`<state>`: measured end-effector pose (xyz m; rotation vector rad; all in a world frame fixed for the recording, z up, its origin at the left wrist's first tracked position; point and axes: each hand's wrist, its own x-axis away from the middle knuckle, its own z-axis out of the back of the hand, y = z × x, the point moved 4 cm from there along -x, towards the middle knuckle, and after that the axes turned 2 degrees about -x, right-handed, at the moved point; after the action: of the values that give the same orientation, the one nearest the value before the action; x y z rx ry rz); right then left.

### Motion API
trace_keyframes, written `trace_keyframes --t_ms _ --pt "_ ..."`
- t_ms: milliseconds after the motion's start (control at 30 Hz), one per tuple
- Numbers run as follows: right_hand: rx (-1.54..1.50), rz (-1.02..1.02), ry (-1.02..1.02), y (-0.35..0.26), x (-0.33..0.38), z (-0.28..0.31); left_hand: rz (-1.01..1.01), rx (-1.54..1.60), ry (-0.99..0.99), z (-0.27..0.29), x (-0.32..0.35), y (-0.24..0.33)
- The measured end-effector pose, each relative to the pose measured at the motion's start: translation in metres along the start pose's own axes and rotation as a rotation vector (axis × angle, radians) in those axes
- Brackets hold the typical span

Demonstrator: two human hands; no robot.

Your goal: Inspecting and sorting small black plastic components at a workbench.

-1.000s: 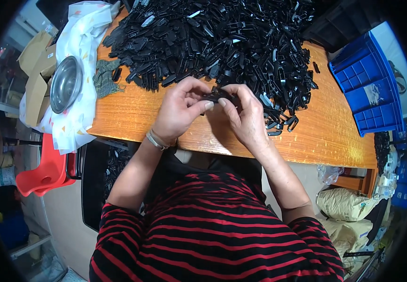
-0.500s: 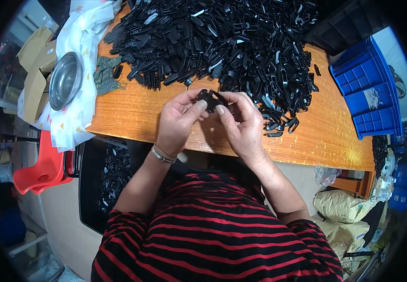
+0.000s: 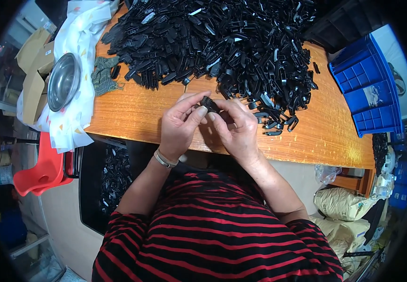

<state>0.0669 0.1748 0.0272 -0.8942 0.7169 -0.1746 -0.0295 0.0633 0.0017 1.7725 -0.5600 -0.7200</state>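
Observation:
Just above the near edge of the wooden table (image 3: 137, 110), both hands meet around a small black plastic part (image 3: 209, 104). My left hand (image 3: 180, 121) pinches its left side between thumb and fingers. From the other side, my right hand (image 3: 237, 127) grips it the same way, thumb on top. The fingers cover much of the part, so its exact kind is hard to make out. Beyond the hands lies a large heap of similar black plastic pieces (image 3: 203, 42), and several loose ones (image 3: 274, 124) lie to the right of my right hand.
A metal bowl (image 3: 64, 82) rests on patterned white sheeting (image 3: 79, 51) at the left, beside a dark cloth (image 3: 102, 77). Blue crates (image 3: 365, 84) stand at the right. Below the table's left side is a black bin (image 3: 93, 188) of black pieces, near a red chair (image 3: 43, 169).
The two hands have drawn slightly closer together and turned the black part, which now shows a more compact outline. My right hand has shifted a little to the left.

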Motion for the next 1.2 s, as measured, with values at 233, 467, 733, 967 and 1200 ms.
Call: trace_keyframes --t_ms 233,467,733,967,1200 --pt "0.076 0.004 0.052 -0.001 0.013 -0.009 -0.026 -0.178 0.055 -0.008 0.017 0.001" --pt "-0.139 -0.150 -0.106 -0.004 0.031 -0.033 0.058 -0.073 -0.088 -0.007 0.017 0.006" --pt "-0.251 -0.132 -0.360 -0.008 0.029 -0.050 0.226 -0.477 0.087 0.069 0.059 0.039" --pt "-0.298 -0.154 -0.460 -0.020 0.012 -0.053 0.131 -0.498 0.265 0.054 0.060 0.045" --pt "-0.545 -0.158 -0.282 0.002 0.017 -0.036 -0.212 -0.497 -0.033 -0.003 0.025 0.044"
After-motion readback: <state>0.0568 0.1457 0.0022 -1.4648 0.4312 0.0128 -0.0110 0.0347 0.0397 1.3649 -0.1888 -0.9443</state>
